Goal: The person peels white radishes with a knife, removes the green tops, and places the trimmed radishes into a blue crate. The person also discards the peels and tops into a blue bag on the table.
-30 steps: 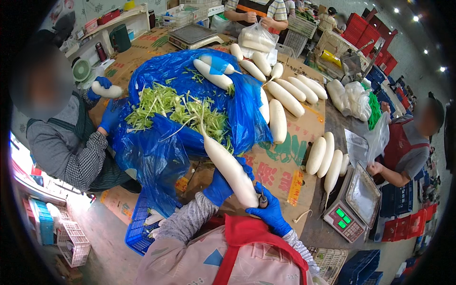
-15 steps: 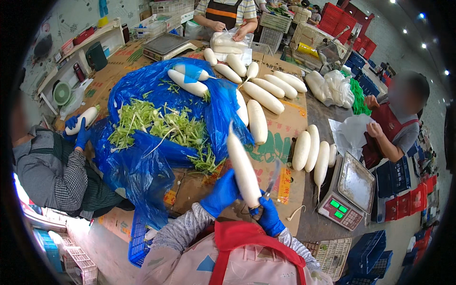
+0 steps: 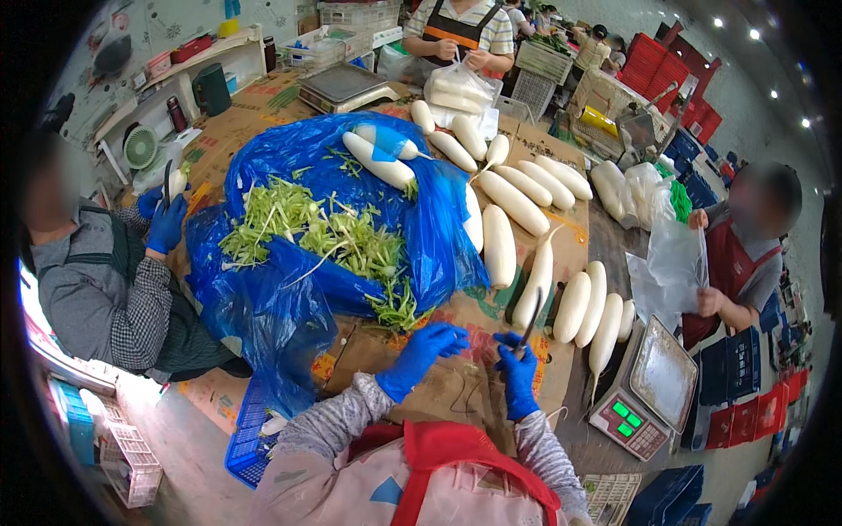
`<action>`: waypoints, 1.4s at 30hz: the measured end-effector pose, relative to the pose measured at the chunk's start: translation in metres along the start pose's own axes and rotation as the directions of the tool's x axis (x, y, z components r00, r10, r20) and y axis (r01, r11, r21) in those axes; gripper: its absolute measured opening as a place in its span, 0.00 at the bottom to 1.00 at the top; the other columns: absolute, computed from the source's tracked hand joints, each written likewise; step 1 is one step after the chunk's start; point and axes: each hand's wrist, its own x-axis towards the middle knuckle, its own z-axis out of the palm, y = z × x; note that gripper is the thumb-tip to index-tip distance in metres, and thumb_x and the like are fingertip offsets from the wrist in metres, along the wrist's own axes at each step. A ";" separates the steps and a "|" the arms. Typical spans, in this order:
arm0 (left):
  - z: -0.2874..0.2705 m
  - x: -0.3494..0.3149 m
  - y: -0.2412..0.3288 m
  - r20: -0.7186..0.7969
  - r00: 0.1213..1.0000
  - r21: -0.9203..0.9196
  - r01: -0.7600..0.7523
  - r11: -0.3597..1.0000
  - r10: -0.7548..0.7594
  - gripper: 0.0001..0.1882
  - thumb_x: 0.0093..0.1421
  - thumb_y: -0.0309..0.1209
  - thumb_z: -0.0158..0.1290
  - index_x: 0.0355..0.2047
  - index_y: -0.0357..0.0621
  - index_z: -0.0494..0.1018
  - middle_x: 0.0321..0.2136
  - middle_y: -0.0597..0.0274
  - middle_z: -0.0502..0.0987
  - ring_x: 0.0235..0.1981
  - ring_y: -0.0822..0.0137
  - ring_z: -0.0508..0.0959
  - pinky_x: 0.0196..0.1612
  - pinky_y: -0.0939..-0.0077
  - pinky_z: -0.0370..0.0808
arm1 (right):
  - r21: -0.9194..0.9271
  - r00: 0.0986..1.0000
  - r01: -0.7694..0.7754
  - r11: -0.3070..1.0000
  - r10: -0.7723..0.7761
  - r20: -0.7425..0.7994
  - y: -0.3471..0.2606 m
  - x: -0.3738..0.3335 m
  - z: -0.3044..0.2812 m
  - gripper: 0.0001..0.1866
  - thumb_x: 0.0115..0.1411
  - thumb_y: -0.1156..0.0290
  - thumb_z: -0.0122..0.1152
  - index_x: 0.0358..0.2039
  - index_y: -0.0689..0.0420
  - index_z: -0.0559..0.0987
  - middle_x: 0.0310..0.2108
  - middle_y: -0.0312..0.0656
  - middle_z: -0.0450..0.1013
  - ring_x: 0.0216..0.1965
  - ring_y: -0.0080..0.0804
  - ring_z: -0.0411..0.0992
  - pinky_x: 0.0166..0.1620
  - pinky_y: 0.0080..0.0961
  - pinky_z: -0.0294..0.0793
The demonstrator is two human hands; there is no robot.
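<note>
- Workroom: our table is topped with cardboard (image 3: 452,379), co-workers standing around it.
- Our left hand (image 3: 424,358): blue glove, fingers apart, nothing in it, over the cardboard.
- Our right hand (image 3: 517,375): blue glove, clamped on a knife (image 3: 531,321), blade pointing away from us.
- White radish (image 3: 536,280) lies on the cardboard just beyond the right hand, left of four others (image 3: 592,302); we can't tell if the blade touches it.
- Blue plastic sheeting (image 3: 438,241) with cut greens (image 3: 316,232): left of that radish.

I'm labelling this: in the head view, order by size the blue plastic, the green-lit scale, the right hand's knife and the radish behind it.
1. Blue plastic
2. Green-lit scale
3. Radish
4. Knife
</note>
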 end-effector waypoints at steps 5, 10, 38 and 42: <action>-0.038 0.046 0.051 -0.218 0.938 0.048 -0.267 0.963 0.271 0.13 0.65 0.32 0.47 0.42 0.37 0.75 0.35 0.59 0.80 0.35 0.69 0.79 0.40 0.76 0.75 | 0.006 0.990 -0.137 0.991 0.137 -0.040 0.018 -0.011 0.022 0.11 0.56 0.74 0.64 0.40 0.55 0.76 0.29 0.32 0.74 0.26 0.19 0.70 0.29 0.17 0.69; -0.092 0.139 0.092 -0.367 0.902 0.052 -0.224 0.973 0.227 0.09 0.62 0.29 0.48 0.37 0.39 0.77 0.30 0.62 0.80 0.28 0.72 0.78 0.33 0.78 0.74 | 0.028 0.981 -0.192 0.981 0.192 0.003 0.018 -0.010 0.011 0.12 0.55 0.75 0.64 0.40 0.56 0.76 0.29 0.34 0.74 0.26 0.20 0.70 0.29 0.17 0.70; -0.196 0.328 0.095 -0.569 0.704 0.781 0.301 0.547 0.426 0.18 0.62 0.35 0.47 0.51 0.42 0.71 0.57 0.53 0.66 0.55 0.52 0.67 0.55 0.61 0.68 | -0.155 1.000 -0.025 0.988 0.022 -0.021 0.044 -0.009 -0.001 0.15 0.55 0.67 0.67 0.43 0.58 0.78 0.38 0.37 0.77 0.40 0.22 0.72 0.46 0.25 0.72; -0.143 0.289 0.129 -0.354 0.823 0.933 0.342 0.111 0.444 0.18 0.62 0.33 0.47 0.51 0.42 0.71 0.61 0.53 0.62 0.59 0.51 0.64 0.57 0.61 0.66 | -0.128 1.000 0.003 0.992 -0.003 0.002 0.046 -0.007 -0.002 0.13 0.55 0.70 0.67 0.41 0.57 0.78 0.34 0.32 0.74 0.37 0.18 0.70 0.42 0.21 0.72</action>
